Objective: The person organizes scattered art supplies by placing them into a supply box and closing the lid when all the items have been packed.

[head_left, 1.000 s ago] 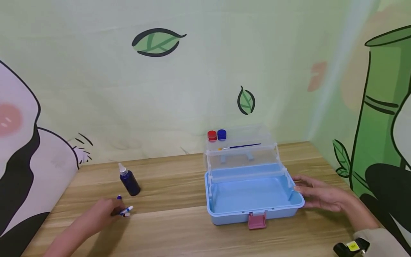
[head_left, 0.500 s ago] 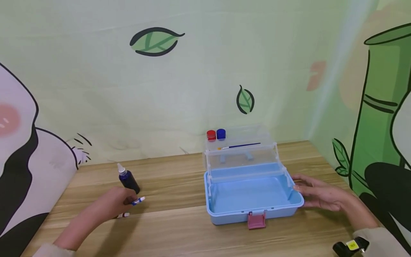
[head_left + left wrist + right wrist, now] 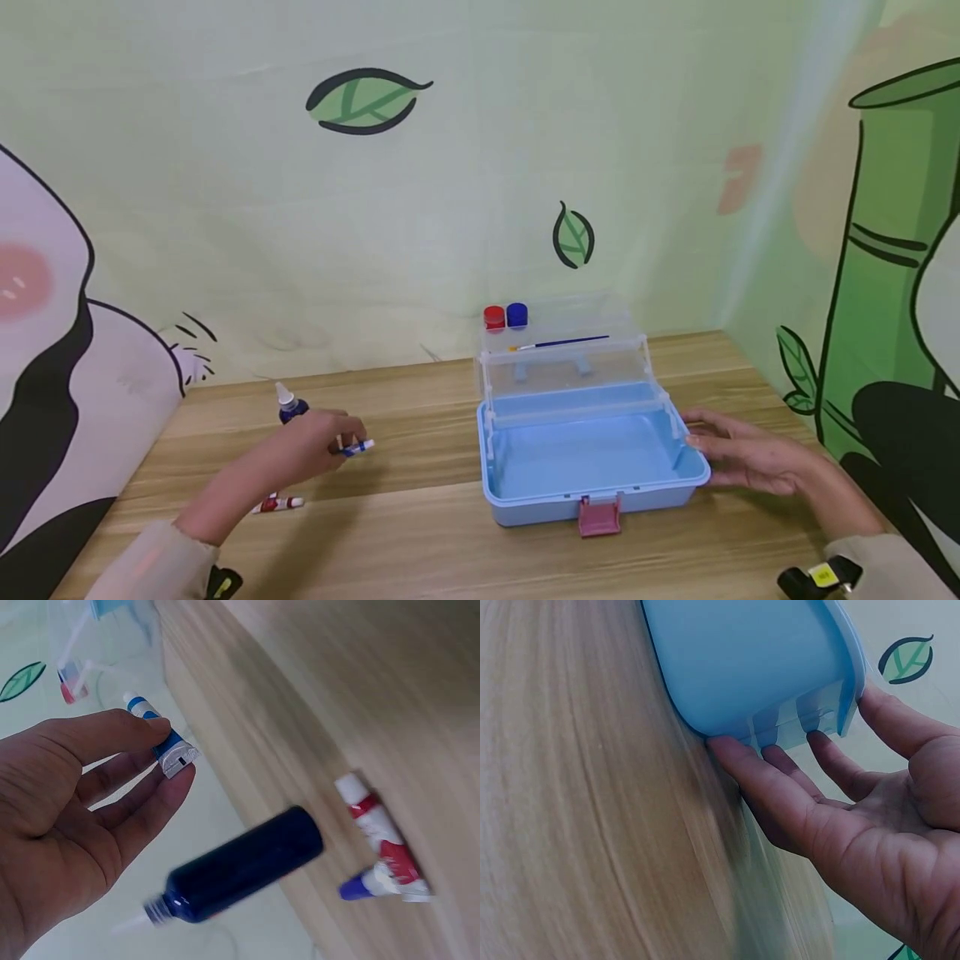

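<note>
My left hand (image 3: 307, 446) pinches a small blue-and-white paint tube (image 3: 357, 448) between thumb and fingers, above the table. In the left wrist view, the tube's crimped silver end (image 3: 180, 761) points away from its cap. On the table behind that hand stands a dark blue bottle (image 3: 247, 862) with a pointed nozzle, partly hidden in the head view. A red-and-white paint tube (image 3: 277, 503) lies nearer, beside a purple-capped tube (image 3: 364, 886). At the right, my right hand (image 3: 757, 454) rests its extended fingers against the end wall of a light blue plastic box (image 3: 645, 498).
The box's clear tiered lid (image 3: 562, 379) stands raised, with a red paint pot (image 3: 494, 317), a blue paint pot (image 3: 517, 315) and a paintbrush (image 3: 562, 342) on it. A pink latch (image 3: 599, 517) hangs at the front. A printed cloth (image 3: 465, 183) closes off the back.
My left hand has lifted the blue paint tube off the table and carried it right, baring the red tube and covering part of the bottle. My right hand stays at the box.
</note>
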Demonstrator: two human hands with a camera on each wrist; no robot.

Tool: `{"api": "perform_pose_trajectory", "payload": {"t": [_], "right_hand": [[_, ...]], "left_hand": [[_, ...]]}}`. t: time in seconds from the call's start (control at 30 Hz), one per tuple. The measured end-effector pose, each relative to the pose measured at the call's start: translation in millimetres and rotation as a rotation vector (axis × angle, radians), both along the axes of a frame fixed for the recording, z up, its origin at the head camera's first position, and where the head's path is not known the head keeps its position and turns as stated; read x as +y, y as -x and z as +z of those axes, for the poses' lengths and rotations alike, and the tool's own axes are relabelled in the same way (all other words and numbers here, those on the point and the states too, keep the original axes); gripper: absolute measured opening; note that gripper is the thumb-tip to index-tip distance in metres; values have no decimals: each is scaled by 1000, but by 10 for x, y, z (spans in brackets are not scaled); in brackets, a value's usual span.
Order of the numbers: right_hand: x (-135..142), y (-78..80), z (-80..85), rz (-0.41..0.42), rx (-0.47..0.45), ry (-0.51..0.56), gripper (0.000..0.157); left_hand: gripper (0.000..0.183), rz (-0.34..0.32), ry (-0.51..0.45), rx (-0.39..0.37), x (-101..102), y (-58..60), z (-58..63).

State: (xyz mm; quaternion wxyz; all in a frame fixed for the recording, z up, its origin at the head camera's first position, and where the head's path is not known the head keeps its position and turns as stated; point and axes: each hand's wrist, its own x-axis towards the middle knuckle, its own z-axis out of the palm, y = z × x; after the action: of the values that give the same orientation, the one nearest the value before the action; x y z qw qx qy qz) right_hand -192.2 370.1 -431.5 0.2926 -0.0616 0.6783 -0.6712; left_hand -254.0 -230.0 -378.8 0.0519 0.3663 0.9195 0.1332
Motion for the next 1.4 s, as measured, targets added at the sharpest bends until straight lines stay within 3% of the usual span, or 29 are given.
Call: {"api": "perform_pose_trajectory", "payload": {"t": [0.33, 0.97, 1.4], "right_hand": [[-17, -11, -7, 3, 2, 1, 76], [3, -6, -6, 1, 8, -1, 75], [4, -9, 14, 2, 0, -1, 78]], "left_hand": [[32, 19, 62, 46, 268, 58, 134], [28, -27, 121, 102, 681, 140, 148], [20, -13, 119, 134, 1097, 187, 322]]}}
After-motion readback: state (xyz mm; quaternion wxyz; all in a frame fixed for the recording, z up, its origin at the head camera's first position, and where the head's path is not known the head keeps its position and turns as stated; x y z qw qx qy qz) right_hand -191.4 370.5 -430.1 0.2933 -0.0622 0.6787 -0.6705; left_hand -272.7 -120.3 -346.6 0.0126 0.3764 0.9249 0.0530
